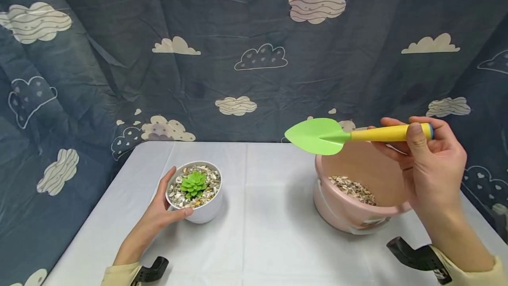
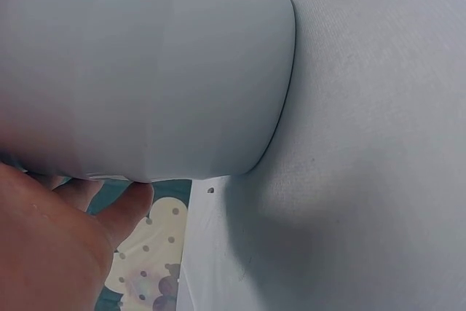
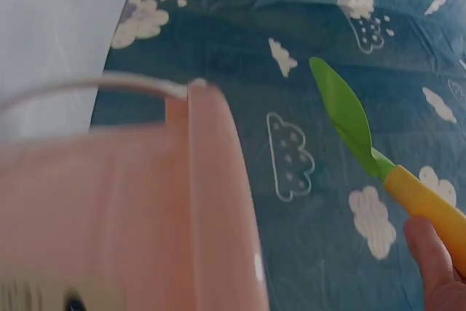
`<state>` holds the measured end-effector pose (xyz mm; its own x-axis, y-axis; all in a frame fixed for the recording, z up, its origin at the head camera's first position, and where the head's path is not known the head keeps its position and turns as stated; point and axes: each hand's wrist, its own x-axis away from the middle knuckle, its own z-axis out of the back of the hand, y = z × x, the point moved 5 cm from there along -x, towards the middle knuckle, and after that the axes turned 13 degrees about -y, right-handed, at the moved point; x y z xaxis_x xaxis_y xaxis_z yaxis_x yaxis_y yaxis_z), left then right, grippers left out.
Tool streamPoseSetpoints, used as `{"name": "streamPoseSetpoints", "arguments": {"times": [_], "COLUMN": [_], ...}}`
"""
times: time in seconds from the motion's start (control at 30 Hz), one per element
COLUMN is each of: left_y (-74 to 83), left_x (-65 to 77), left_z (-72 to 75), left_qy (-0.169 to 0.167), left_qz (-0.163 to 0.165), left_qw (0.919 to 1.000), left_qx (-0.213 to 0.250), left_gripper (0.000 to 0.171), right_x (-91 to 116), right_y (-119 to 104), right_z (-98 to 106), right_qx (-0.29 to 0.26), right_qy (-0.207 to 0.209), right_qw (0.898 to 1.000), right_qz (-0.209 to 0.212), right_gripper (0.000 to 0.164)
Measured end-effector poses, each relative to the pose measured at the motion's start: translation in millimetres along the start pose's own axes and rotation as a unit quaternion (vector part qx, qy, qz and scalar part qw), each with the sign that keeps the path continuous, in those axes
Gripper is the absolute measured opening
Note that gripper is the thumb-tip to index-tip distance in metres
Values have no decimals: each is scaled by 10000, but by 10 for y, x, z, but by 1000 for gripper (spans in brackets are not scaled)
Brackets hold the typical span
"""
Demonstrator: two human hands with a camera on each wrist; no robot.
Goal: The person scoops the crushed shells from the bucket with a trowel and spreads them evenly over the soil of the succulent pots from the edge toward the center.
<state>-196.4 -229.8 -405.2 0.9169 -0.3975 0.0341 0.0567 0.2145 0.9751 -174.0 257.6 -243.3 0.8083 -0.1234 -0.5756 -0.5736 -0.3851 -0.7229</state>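
My left hand (image 1: 164, 208) holds the side of a white pot (image 1: 206, 212) at the left of the table, thumb at the front and fingers round the far side. Small pebbles fill the pot around a green succulent (image 1: 193, 184). In my right hand (image 1: 434, 162) is a small trowel, gripped by its yellow handle (image 1: 379, 133). Its green blade (image 1: 317, 136) points left, above the near-left rim of a pink bucket (image 1: 337, 206). Pebbles (image 1: 353, 190) lie in the bottom of the bucket. The left wrist view shows the pot standing on the cloth.
A white cloth (image 1: 262, 250) covers the table. Behind it and at both sides hangs a dark blue curtain (image 1: 246, 21) with cloud prints. The bucket's white handle (image 3: 95, 84) hangs down along its outside.
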Motion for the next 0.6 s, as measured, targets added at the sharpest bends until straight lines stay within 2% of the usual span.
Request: {"name": "streamPoseSetpoints", "arguments": {"times": [0.2,0.4,0.53,0.6], "left_y": [-10,-9,-6,-4], "left_x": [14,13,11,13], "left_z": [8,13,8,10], "left_qy": [5,-55,-79,-64], "left_qz": [-16,-55,-8,18], "left_qw": [10000,10000,10000,10000], "left_qx": [-47,-47,-33,-37], "left_gripper": [109,108,108,108], "right_x": [-52,-68,-57,-66], "right_y": [-137,-274,-358,-392], "right_z": [188,389,442,446], "right_qx": [390,903,1452,1847], "right_qy": [199,199,-171,-453], "right_qw": [9989,9952,9887,9812], "right_qz": [181,324,329,330], "right_gripper": [32,37,37,36]}}
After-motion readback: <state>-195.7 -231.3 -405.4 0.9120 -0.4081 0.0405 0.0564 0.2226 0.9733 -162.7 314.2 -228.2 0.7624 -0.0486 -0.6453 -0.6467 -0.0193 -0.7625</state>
